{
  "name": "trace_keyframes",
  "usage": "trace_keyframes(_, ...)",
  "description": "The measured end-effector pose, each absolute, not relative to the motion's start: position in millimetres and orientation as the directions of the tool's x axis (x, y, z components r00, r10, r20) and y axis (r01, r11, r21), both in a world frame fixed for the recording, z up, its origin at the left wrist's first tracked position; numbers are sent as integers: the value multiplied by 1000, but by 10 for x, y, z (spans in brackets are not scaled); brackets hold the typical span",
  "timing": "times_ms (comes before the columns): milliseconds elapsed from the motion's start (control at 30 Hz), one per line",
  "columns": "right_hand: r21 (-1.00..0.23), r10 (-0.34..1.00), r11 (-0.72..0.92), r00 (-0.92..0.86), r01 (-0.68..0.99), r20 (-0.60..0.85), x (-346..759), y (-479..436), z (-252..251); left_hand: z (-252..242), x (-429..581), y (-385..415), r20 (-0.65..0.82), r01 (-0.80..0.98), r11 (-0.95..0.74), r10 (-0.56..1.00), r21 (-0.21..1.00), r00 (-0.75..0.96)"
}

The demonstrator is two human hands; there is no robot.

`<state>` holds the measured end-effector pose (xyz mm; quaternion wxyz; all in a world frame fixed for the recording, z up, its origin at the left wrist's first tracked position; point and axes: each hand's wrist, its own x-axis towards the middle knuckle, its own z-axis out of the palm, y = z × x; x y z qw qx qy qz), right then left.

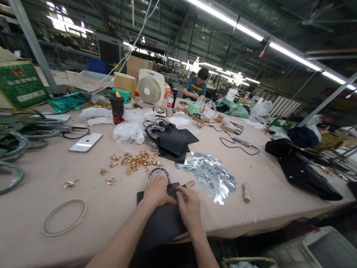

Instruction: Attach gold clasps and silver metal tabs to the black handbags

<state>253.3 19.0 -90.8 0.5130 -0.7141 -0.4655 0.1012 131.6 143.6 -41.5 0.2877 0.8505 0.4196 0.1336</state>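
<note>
Our left hand clamps the black leather piece to the table; our right hand, just beside, pinches its top edge; soft, light, floppy, we judge; best held near the stiff handle.

Left forearm at 7 o'clock, right forearm at 6 o'clock: both bare. Left hand, right hand bare.

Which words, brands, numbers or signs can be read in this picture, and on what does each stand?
No text can be read with certainty.
On the green carton: white and red print, too blurred.
On the white phone: a small dark logo, no letters.
On the bottle: a red label, too small.
On the gold tag by the right hand: too small.
</note>
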Motion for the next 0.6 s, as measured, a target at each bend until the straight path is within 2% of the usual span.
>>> trace_keyframes(267, -780, 776, -38, 510, 625, 371, 2545, 209, -892, -388, 1299, 1490, -59, 659, -591, 722, 465, 689)
trace_keyframes(600, -742, 796, -116, 509, 661, 328, 2528, 243, -778, -389, 1263, 1453, -36, 652, -605, 720, 457, 693)
